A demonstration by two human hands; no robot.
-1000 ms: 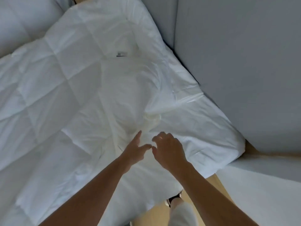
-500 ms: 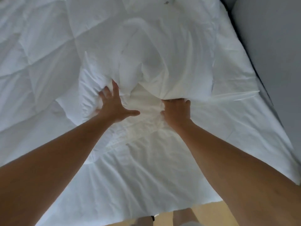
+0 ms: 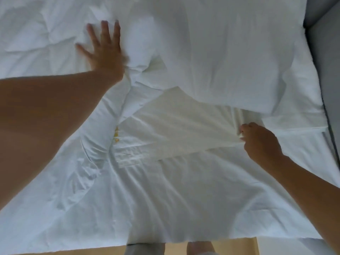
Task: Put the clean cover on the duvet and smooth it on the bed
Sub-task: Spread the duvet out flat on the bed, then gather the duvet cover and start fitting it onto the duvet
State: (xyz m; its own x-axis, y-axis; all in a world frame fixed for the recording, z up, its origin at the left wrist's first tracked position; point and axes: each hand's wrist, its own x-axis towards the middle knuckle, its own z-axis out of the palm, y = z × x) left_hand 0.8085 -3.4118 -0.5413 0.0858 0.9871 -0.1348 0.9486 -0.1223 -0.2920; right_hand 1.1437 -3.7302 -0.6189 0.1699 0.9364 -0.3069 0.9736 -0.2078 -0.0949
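At 11 o'clock the left hand (image 3: pixel 103 46) presses flat, fingers spread, on the bunched duvet (image 3: pixel 230 52), apparently pinning it, while at 3 o'clock the right hand (image 3: pixel 257 142) pinches the creamy cover (image 3: pixel 174 126) lying mid-frame, likely to draw its opening wide.

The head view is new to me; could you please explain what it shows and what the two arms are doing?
There is no machine here: a person wears a camera on the head, and it looks down at their own bare arms. The left hand presses flat, fingers spread, on the puffy white duvet. The right hand pinches a fold of the cover, which lies spread out below. A grey wall shows on the right, and a wooden floor along the bottom.
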